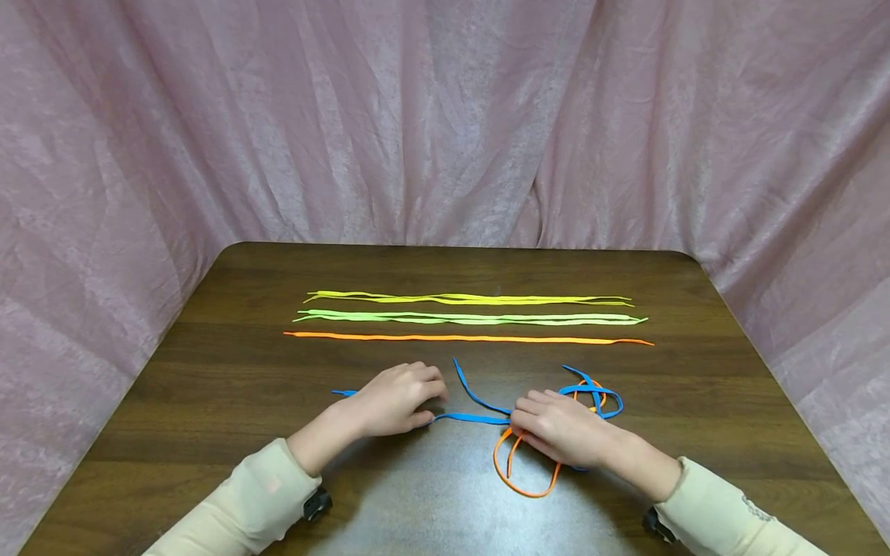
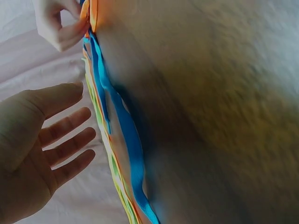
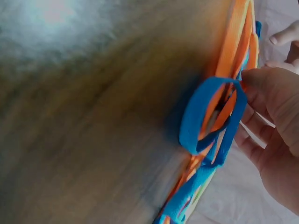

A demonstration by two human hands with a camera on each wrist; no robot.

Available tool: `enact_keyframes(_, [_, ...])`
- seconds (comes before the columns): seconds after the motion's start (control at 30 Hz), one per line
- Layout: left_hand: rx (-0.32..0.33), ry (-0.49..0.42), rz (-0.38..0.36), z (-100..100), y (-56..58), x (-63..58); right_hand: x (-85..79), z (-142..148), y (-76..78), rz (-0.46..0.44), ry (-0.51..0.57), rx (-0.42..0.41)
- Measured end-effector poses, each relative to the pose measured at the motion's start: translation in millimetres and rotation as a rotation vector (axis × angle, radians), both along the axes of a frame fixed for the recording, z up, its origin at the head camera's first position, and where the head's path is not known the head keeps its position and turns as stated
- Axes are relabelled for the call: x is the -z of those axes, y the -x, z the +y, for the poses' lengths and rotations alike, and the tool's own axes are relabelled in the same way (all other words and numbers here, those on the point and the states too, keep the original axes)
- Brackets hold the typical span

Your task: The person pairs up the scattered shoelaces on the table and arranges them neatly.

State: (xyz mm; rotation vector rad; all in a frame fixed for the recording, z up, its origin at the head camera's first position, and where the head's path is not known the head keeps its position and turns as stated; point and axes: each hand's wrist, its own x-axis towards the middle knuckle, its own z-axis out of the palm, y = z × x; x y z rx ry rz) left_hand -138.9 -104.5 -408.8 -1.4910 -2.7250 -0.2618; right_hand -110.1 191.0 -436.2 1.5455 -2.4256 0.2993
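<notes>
While I have the right hand (image 1: pixel 556 423) pinching the looped orange lace (image 3: pixel 229 42), the left hand (image 1: pixel 399 398), fingers loose, is over the blue lace (image 2: pixel 134 144) between them; I'd draw blue leftward gently, lest the tangle tighten.

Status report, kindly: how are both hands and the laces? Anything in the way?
Left hand open over a blue lace. Right hand pinching at the tangle. Orange lace mixed with blue, possibly in the way.

Head feed gives me a brown wood-grain table (image 1: pixel 208 363), far corners rounded, glare on the near middle. Pink curtain (image 1: pixel 445 123) behind it and along both sides, in folds.
</notes>
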Motion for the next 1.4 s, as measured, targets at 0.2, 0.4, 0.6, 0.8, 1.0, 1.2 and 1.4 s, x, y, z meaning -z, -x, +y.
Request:
enact_keyframes(0.2, [0.028, 0.009, 0.026, 8, -3.9, -2.8, -12.7, 3, 8.5, -0.097, 0.111, 0.028])
enact_keyframes(0.4, [0.067, 0.041, 0.035, 19, -7.6, -5.7, -31.4, 14, 21.2, -0.121, 0.193, 0.081])
enact_keyframes(0.6, [0.128, 0.061, 0.041, 32, -13.8, -6.8, -43.0, 26, 28.7, -0.136, 0.252, 0.171])
enact_keyframes(0.8, [0.206, 0.108, 0.07, 50, -22.9, -3.0, -45.5, 31, 30.4, -0.166, 0.268, 0.22])
enact_keyframes(1.0, [0.298, 0.152, 0.063, 68, -31.9, 3.5, -43.4, 31, 30.2, -0.184, 0.287, 0.206])
enact_keyframes(1.2, [0.335, 0.173, 0.093, 79, -35.3, 9.1, -40.2, 31, 29.4, -0.22, 0.304, 0.175])
enact_keyframes(1.4, [0.337, 0.174, 0.143, 81, -36.3, 10.4, -41.5, 32, 28.6, -0.248, 0.32, 0.179])
